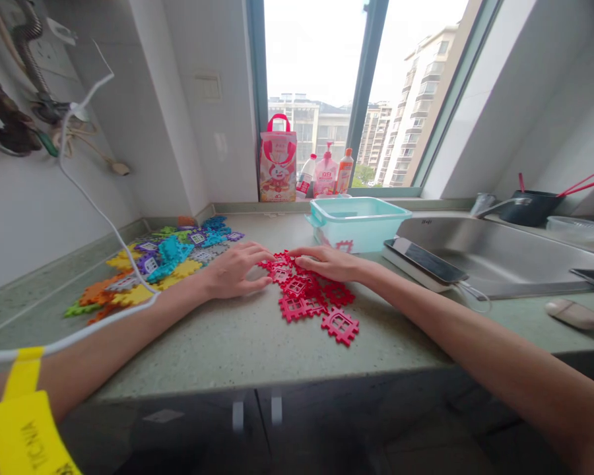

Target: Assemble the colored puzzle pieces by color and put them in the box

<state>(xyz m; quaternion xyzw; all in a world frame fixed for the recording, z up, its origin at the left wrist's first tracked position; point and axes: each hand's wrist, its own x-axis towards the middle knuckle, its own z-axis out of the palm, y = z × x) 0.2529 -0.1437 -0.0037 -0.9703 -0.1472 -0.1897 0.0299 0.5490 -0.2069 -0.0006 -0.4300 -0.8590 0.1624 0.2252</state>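
A cluster of red plastic puzzle tiles (317, 300) lies on the green-grey countertop (237, 343) in front of me. My left hand (240, 269) rests palm down at the left edge of the red tiles, fingers stretched toward them. My right hand (327, 262) lies flat over the far side of the cluster, fingers extended and touching the tiles. Neither hand grips anything. One more red tile (345, 246) leans against the light blue tub (356, 223) just behind the cluster.
A heap of mixed-colour tiles (163, 260) lies at the left near the wall. A phone (426, 259) sits on the sink's (499, 257) edge at right. Bottles (334, 173) and a pink bag (278, 165) stand on the windowsill. A white cable (103, 218) hangs across the left.
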